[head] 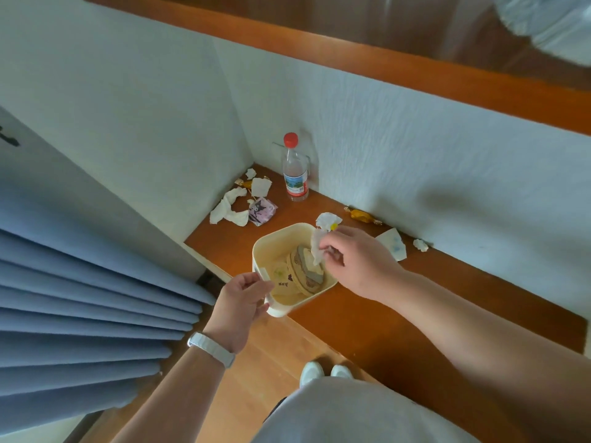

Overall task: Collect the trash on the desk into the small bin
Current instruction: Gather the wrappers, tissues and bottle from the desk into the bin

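Observation:
A small cream bin (pixel 267 241) sits at the front edge of the brown desk (pixel 367 302), with round wrappers inside. My left hand (pixel 243 302) grips its near rim. My right hand (pixel 355 260) holds a crumpled white tissue (pixel 321 235) over the bin's far side. In the desk's back corner lie white tissues (pixel 228 209), a pink cartoon wrapper (pixel 262 211) and small scraps (pixel 260 185). A gold candy wrapper (pixel 361 215), a folded white napkin (pixel 393 243) and a small paper ball (pixel 420 245) lie along the wall to the right.
A clear plastic bottle (pixel 295 174) with a red cap stands upright in the corner against the white wall. Blue curtains (pixel 80 298) hang at the left. A wooden shelf (pixel 383 65) runs above the desk. My shoes (pixel 324 372) stand on the wooden floor below.

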Demonstrator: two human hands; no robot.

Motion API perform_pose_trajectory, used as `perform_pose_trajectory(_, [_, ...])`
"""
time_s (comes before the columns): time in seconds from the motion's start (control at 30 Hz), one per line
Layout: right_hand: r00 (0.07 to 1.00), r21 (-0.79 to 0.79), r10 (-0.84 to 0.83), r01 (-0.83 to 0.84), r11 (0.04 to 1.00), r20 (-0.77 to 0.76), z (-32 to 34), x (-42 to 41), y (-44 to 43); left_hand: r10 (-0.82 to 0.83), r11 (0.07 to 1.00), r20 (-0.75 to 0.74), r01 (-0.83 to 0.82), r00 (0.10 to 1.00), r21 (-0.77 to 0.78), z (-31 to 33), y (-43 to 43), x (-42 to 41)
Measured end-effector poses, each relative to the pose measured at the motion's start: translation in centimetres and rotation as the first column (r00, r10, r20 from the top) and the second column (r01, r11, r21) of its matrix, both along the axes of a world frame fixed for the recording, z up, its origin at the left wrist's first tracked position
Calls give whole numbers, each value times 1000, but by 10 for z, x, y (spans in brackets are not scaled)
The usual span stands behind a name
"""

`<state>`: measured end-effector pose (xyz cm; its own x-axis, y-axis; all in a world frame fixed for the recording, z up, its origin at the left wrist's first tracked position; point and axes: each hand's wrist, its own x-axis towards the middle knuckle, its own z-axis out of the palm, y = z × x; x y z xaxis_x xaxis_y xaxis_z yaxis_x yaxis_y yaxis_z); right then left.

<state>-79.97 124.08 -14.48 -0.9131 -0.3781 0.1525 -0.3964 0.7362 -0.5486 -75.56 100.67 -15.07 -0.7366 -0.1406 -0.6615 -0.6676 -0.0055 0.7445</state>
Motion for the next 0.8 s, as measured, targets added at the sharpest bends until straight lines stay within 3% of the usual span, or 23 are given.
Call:
perform_pose_trajectory(0.17, [993, 30, 114, -115, 993, 19, -8, 19, -11, -28, 999, -6, 28, 1000, 14, 6, 10, 3])
perform_pose_trajectory(0.3, [992, 20, 95, -97, 995, 78, -7, 26, -9, -23, 1000, -4, 23, 1000, 17, 8, 11, 1])
perform_pose_trajectory(0.5, [963, -65, -173, 190, 980, 205, -17, 13, 25, -45, 999, -8, 46, 999, 5, 4, 7, -13])
perform_pose_trajectory(0.63, [855, 121, -406, 388, 914, 324, -55, -8, 63, -42, 999, 4, 42, 999, 4, 0, 9, -21])
perform_pose_trajectory(0.8, [717, 288, -557, 478, 830, 419, -103, -26, 100, -42, 999, 31, 43, 999, -4, -3, 18, -29])
